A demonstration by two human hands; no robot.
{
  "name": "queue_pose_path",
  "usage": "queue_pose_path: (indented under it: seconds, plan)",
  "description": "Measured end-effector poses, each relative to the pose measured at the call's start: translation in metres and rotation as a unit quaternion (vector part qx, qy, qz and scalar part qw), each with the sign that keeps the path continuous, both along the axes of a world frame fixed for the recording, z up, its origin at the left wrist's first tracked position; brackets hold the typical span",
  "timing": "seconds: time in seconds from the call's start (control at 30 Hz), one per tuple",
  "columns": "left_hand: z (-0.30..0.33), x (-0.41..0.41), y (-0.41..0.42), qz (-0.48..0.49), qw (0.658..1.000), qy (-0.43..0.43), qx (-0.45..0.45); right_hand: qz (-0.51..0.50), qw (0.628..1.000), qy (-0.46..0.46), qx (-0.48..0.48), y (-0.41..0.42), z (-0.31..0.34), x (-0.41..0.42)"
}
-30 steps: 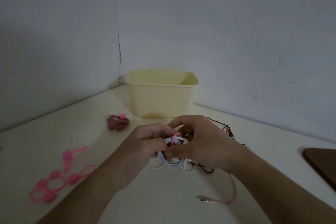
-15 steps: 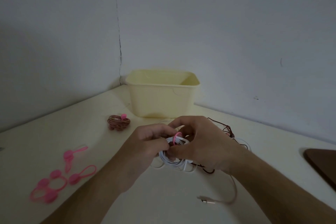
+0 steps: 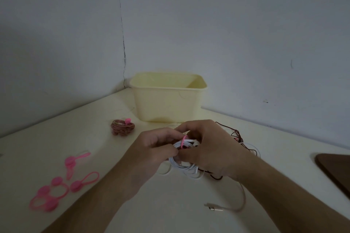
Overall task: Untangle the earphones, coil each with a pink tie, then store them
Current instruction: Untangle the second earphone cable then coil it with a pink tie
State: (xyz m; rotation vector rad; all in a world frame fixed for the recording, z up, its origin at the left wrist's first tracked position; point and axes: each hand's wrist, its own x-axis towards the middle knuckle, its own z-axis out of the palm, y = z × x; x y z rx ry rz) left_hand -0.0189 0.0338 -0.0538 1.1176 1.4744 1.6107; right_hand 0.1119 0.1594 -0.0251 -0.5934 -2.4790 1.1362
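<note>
Partway through, the white earphone coil (image 3: 182, 159) is being held at mid-table between the left hand (image 3: 153, 149) and the right hand (image 3: 208, 149), both with fingers curled around it, while a pink tie (image 3: 183, 141) is being looped over its top; whether the tie is being fastened cannot be told. One brown coiled earphone (image 3: 122, 126), already tied, is lying to the far left, just near of the cream storage bin (image 3: 168, 100), not yet stored. A dark tangled earphone (image 3: 240, 138) is waiting behind the right hand. Spare pink ties (image 3: 62, 183) are lying near left. Binding, untangling and storing are judged to be left.
</note>
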Motion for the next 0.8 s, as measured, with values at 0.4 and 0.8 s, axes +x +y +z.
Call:
queue_pose_path:
  seconds: [0.4,0.8]
  plan:
    - [-0.0001,-0.0019,-0.0004,-0.004,1.0,-0.001,-0.012,-0.002,1.0,-0.009,0.004,0.0038,0.002,0.0015]
    - [-0.0011,0.0004,0.0006,0.029,1.0,0.006,-0.004,0.022,1.0,-0.004,-0.019,0.0089,0.0021,0.0029]
